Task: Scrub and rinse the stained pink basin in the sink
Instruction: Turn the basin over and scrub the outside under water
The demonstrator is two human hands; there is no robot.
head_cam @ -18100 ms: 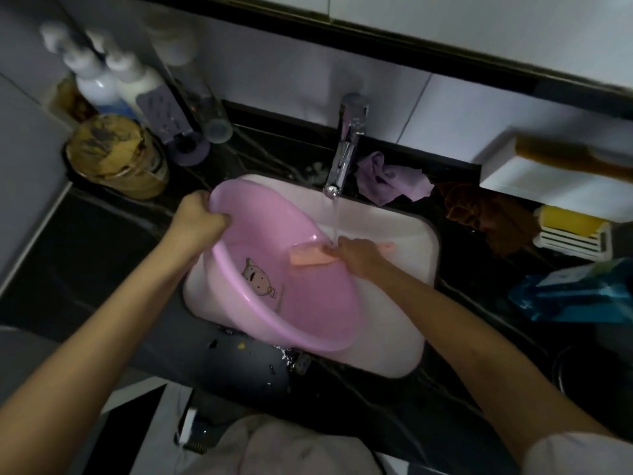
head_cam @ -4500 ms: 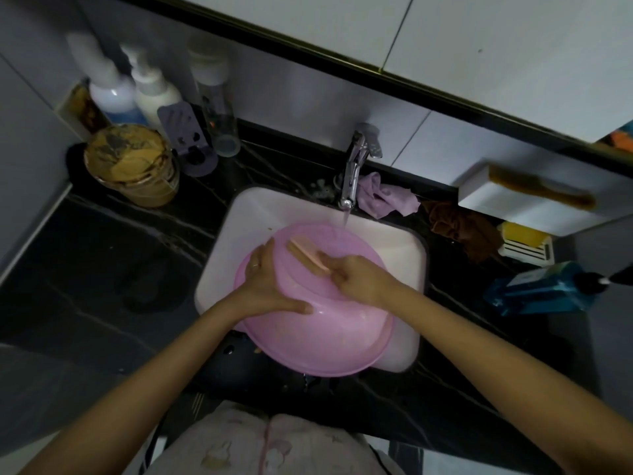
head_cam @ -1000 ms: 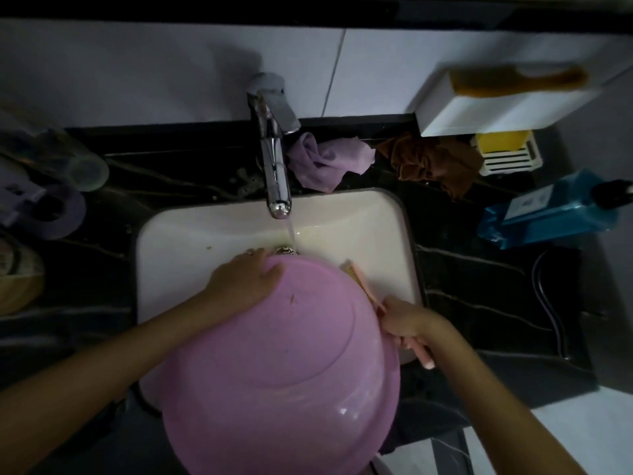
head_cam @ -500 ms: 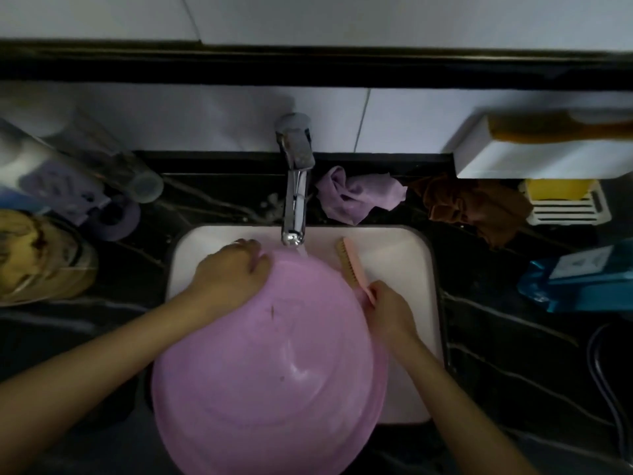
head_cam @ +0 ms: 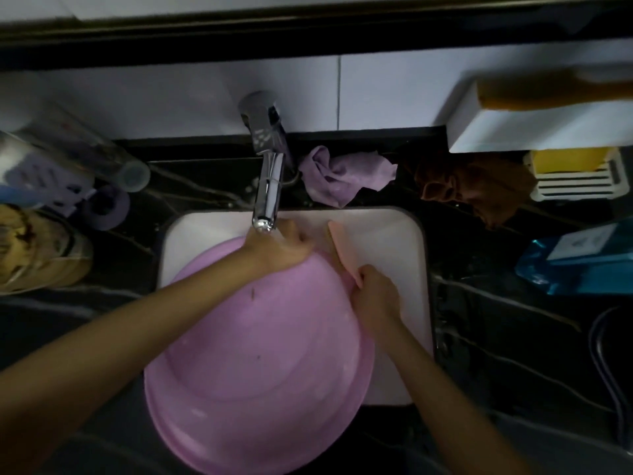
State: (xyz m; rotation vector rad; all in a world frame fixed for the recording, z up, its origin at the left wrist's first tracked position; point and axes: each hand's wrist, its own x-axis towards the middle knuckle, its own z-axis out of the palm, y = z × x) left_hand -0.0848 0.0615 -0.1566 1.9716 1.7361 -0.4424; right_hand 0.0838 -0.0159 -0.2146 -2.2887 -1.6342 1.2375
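Observation:
The pink basin [head_cam: 260,365] lies upside down over the white sink [head_cam: 394,241], its near rim jutting past the counter edge. A few dark specks mark its underside. My left hand [head_cam: 279,246] grips the basin's far rim right under the chrome tap [head_cam: 269,186]. My right hand [head_cam: 375,296] holds a peach scrub brush [head_cam: 342,250] by its handle. The brush lies against the basin's right far side. Whether water runs from the tap is hidden by my left hand.
Behind the sink lie a lilac cloth [head_cam: 346,174] and a brown cloth [head_cam: 476,186]. A yellow soap on a white rack [head_cam: 575,173] and a blue bottle [head_cam: 575,258] stand right. Bottles and a round tin [head_cam: 37,248] crowd the left of the black counter.
My left hand has slid right along the far rim to under the tap. The brush and my right hand stay at the basin's right side.

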